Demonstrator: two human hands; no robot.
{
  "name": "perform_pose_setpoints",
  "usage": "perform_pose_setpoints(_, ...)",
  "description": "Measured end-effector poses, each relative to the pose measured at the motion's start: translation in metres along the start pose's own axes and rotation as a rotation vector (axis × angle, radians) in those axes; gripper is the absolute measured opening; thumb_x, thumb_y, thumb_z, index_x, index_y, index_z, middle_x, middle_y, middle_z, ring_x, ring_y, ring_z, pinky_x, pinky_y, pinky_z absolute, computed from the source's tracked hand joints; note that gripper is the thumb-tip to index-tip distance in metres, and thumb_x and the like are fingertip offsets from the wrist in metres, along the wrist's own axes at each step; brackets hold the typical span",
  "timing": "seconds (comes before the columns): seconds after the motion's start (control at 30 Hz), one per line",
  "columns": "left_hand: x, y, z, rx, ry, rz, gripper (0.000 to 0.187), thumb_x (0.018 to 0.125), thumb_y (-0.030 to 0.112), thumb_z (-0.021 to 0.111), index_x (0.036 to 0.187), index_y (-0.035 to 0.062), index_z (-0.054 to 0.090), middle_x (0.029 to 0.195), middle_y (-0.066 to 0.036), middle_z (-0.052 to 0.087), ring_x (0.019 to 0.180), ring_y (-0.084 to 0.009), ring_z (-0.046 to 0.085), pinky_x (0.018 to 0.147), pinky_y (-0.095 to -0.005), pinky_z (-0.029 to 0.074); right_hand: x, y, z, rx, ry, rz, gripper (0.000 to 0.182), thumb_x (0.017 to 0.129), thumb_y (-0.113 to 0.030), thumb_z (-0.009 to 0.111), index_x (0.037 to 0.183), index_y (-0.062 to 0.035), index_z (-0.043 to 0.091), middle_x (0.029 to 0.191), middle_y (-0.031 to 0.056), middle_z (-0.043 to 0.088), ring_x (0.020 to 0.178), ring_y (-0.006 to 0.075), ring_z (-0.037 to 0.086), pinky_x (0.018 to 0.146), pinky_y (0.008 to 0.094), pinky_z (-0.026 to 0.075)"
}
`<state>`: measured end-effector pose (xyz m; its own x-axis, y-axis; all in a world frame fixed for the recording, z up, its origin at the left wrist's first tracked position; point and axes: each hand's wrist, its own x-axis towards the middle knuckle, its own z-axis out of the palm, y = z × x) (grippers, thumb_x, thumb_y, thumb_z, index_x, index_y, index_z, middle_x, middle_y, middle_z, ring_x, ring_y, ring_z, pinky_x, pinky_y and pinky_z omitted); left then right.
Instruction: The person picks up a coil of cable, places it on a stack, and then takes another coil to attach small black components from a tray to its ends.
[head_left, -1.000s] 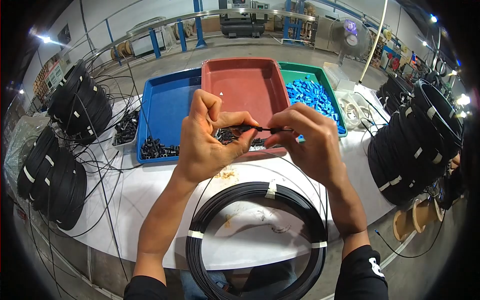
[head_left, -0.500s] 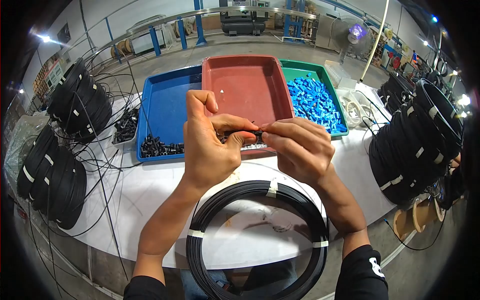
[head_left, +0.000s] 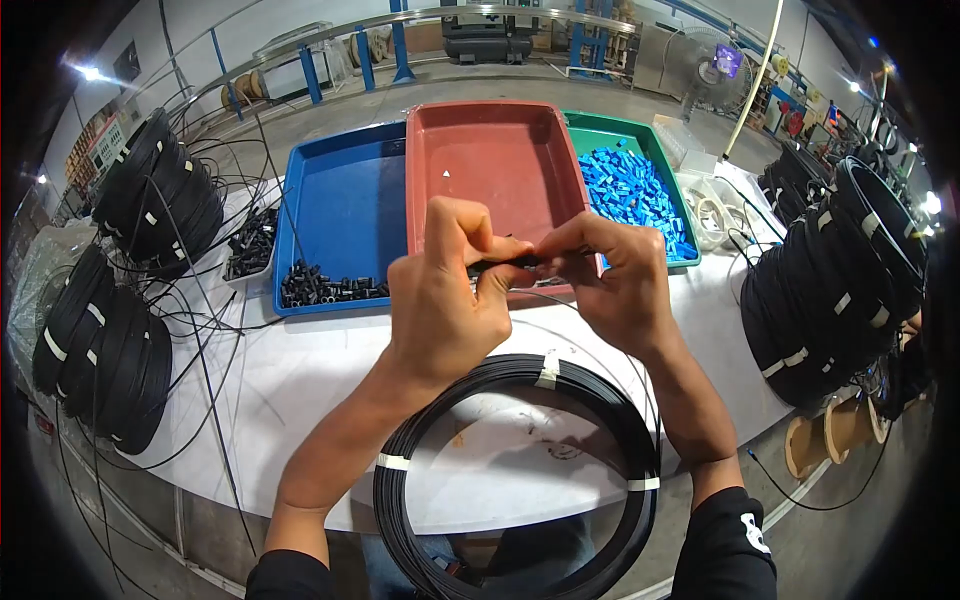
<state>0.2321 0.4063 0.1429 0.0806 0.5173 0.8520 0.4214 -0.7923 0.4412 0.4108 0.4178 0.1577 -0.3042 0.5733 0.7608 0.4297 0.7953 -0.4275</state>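
Note:
My left hand (head_left: pixel 446 290) pinches a small black part (head_left: pixel 505 262) between thumb and forefinger, in front of the red tray (head_left: pixel 490 150). Touching the same part from the other side is my right hand (head_left: pixel 625 285), its fingers closed around its end. The fingertips hide most of the part. A thin cable runs from the hands down toward a black cable coil (head_left: pixel 400 520) bound with white tape, which lies below my hands at the table's near edge.
A blue tray (head_left: pixel 345 200) holds black pieces at left, and a green tray (head_left: pixel 655 150) holds blue pieces. Stacked black coils (head_left: pixel 105 350) stand at left, more coils (head_left: pixel 820 300) at right. Loose cables trail across the left side. A small container (head_left: pixel 250 250) holds black parts.
My left hand has moved slightly right and has turned a little. My right hand's fingers have shifted, with the wrist bent more and the forefinger arched. Both still meet at the black part.

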Motion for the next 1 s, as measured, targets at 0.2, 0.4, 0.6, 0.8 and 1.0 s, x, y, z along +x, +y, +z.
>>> perform_pose_setpoints(0.2, 0.018, 0.003, -0.017, -0.049, -0.139, 0.053, 0.055, 0.073, -0.002, 0.084, 0.109, 0.0047, 0.042, 0.09, -0.016, 0.075, 0.089, -0.0225, 0.075, 0.08, -0.0302, 0.059, 0.003, 0.015, 0.0, 0.116, 0.075, -0.028, 0.017, 0.076, 0.014, 0.068, 0.085, -0.0004, 0.068, 0.078, 0.0113, 0.073, 0.074, 0.02, 0.075, 0.063, 0.029, 0.058)
perform_pose_setpoints(0.4, 0.018, 0.005, -0.023, 0.009, -0.089, 0.087, 0.049, 0.076, -0.003, 0.08, 0.11, 0.002, 0.045, 0.087, -0.014, 0.075, 0.076, -0.02, 0.075, 0.07, -0.0249, 0.059, 0.003, 0.012, 0.002, 0.085, 0.169, -0.145, 0.013, 0.079, 0.012, 0.07, 0.083, 0.0002, 0.067, 0.08, 0.0111, 0.072, 0.074, 0.0219, 0.075, 0.062, 0.0295, 0.058)
perform_pose_setpoints(0.6, 0.019, 0.003, -0.03, -0.152, -0.145, -0.076, 0.052, 0.077, -0.005, 0.077, 0.117, 0.0023, 0.043, 0.082, -0.012, 0.074, 0.083, -0.0207, 0.075, 0.073, -0.0264, 0.059, 0.005, 0.012, 0.001, 0.058, 0.194, -0.211, 0.013, 0.077, 0.009, 0.071, 0.083, -0.0012, 0.067, 0.077, 0.0097, 0.07, 0.071, 0.022, 0.071, 0.059, 0.0316, 0.055)
perform_pose_setpoints(0.8, 0.027, -0.003, -0.044, 0.39, -0.421, 0.148, 0.015, 0.082, 0.015, 0.067, 0.091, 0.0043, 0.063, 0.071, -0.012, 0.068, 0.065, -0.0276, 0.07, 0.059, -0.0342, 0.054, 0.009, 0.018, -0.003, -0.099, 0.143, -0.512, 0.015, 0.076, 0.007, 0.071, 0.086, -0.0038, 0.067, 0.081, 0.0105, 0.07, 0.066, 0.022, 0.064, 0.058, 0.0325, 0.045)
perform_pose_setpoints(1.0, 0.024, -0.018, -0.04, 0.275, -0.616, 0.174, 0.014, 0.068, 0.019, 0.055, 0.07, 0.007, 0.063, 0.057, -0.011, 0.06, 0.051, -0.0331, 0.06, 0.048, -0.043, 0.047, 0.008, 0.022, 0.004, -0.195, 0.114, -0.689, 0.015, 0.071, -0.008, 0.073, 0.085, -0.0069, 0.066, 0.089, 0.0054, 0.067, 0.068, 0.0187, 0.058, 0.056, 0.0321, 0.041)
